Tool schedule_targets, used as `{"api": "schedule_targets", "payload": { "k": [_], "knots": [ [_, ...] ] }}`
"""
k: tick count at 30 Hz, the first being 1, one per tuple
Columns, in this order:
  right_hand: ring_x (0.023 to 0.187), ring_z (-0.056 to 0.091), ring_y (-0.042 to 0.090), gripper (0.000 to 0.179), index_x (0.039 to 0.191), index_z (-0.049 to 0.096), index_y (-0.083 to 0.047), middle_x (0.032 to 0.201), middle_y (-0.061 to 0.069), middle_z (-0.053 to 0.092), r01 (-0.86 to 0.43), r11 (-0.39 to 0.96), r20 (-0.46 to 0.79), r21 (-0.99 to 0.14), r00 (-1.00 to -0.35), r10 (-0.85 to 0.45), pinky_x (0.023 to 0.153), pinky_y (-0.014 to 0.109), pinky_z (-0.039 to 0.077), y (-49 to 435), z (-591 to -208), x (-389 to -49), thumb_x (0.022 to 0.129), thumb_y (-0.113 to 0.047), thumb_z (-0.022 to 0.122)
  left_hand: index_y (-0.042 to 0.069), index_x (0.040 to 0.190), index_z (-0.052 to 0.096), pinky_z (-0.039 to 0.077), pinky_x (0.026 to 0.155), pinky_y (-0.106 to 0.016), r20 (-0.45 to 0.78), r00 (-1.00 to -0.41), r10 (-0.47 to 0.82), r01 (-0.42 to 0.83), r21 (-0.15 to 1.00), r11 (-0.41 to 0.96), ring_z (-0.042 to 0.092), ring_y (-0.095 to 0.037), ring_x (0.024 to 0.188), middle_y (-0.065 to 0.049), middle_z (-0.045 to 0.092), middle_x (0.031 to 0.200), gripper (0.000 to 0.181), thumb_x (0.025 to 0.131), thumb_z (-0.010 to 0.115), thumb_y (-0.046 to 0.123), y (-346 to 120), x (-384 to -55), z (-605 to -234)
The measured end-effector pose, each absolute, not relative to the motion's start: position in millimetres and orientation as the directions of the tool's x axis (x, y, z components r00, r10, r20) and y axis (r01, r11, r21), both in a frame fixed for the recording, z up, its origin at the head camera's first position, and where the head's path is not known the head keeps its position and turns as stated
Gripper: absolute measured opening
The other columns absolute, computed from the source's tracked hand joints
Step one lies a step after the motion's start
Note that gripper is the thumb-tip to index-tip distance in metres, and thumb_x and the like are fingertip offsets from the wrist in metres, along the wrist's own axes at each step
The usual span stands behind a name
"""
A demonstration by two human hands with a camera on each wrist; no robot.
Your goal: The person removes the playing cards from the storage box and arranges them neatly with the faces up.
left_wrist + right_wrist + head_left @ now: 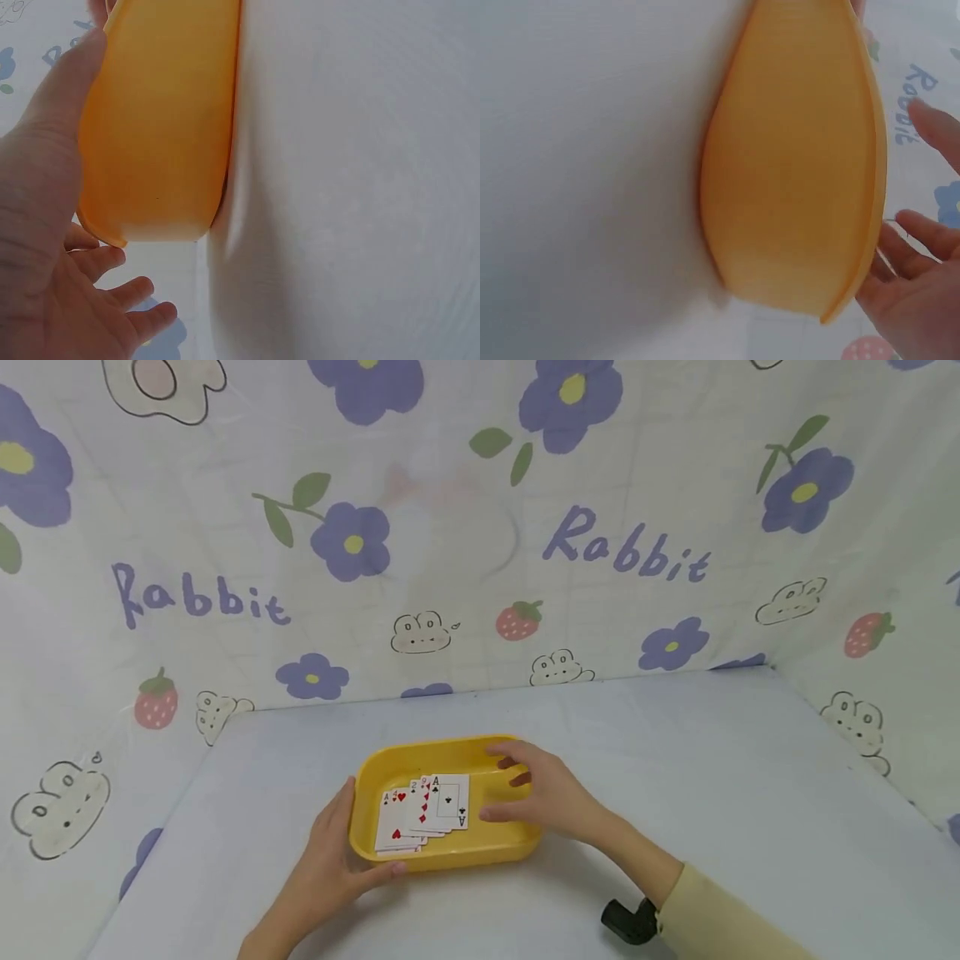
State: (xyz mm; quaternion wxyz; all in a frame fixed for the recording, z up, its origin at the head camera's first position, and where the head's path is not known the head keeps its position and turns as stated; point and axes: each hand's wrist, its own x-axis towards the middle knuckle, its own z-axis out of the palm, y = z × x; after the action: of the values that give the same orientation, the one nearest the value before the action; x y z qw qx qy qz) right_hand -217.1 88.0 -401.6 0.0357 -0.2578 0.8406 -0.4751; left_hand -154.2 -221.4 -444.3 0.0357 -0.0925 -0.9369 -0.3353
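Cream sleeve (pixel 723 910): right hand (pixel 551 789) hovered empty, loosely spread, over yellow tray (pixel 491 841). Left hand (pixel 327 860) gripped its corner, seemingly steadying; lifting cards (pixel 422 814) likely needed pinching.

The lower playing cards (pixel 386 822) lie largely covered by those above, so their number cannot be told. In both wrist views the yellow tray (pixel 465 857)'s wall hides its contents, and the top edge crops the tray. The right hand (pixel 551 789) runs off its own wrist view's right edge, the left hand (pixel 330 856) off its view's left edge. Beside the cropped sleeve (pixel 720 910), a partly hidden black object (pixel 624 922) cannot be identified. The tabletop (pixel 750 777)'s near edge is out of frame.
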Motion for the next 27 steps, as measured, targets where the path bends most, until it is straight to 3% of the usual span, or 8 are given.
{"api": "schedule_targets", "payload": {
  "k": [7,13,20,27],
  "knots": [
    [0.119,0.053,0.030,0.082,0.142,0.048,-0.004,0.142,0.010,0.049,-0.364,0.381,0.083,-0.850,-0.806,-0.585,0.094,0.043,0.050,65,-411,-229,0.073,-0.021,0.089,0.009,0.159,0.005,0.021,0.112,-0.060,0.171,-0.974,0.149,0.225,0.647,0.729,0.015,-0.038,0.144,-0.012,0.014,0.162,0.129,0.069,0.082,0.060,-221,-154,-449],
    [0.116,0.055,0.030,0.078,0.138,0.053,-0.003,0.136,0.010,0.055,-0.283,0.426,0.016,-0.860,-0.847,-0.531,0.095,0.042,0.049,50,-416,-234,0.072,-0.021,0.090,0.005,0.158,0.008,0.019,0.112,-0.060,0.182,-0.973,0.139,0.226,0.664,0.712,0.016,-0.039,0.144,-0.015,0.014,0.161,0.128,0.069,0.082,0.059,-222,-152,-453],
    [0.109,0.059,0.032,0.070,0.131,0.059,-0.001,0.128,0.011,0.060,-0.071,0.382,-0.102,-0.922,-0.905,-0.413,0.094,0.037,0.051,42,-423,-244,0.069,-0.012,0.091,0.006,0.158,0.008,0.019,0.112,-0.060,0.206,-0.969,0.138,0.243,0.674,0.698,0.017,-0.038,0.143,-0.014,0.016,0.161,0.127,0.069,0.083,0.057,-222,-155,-456],
    [0.099,0.060,0.026,0.073,0.128,0.060,0.001,0.121,0.010,0.062,-0.030,0.421,-0.141,-0.907,-0.918,-0.370,0.089,0.034,0.052,37,-430,-252,0.063,-0.004,0.093,0.003,0.157,0.011,0.020,0.112,-0.060,0.240,-0.960,0.147,0.273,0.667,0.694,0.019,-0.038,0.143,-0.014,0.018,0.161,0.126,0.069,0.083,0.057,-222,-158,-457]
  ]
}}
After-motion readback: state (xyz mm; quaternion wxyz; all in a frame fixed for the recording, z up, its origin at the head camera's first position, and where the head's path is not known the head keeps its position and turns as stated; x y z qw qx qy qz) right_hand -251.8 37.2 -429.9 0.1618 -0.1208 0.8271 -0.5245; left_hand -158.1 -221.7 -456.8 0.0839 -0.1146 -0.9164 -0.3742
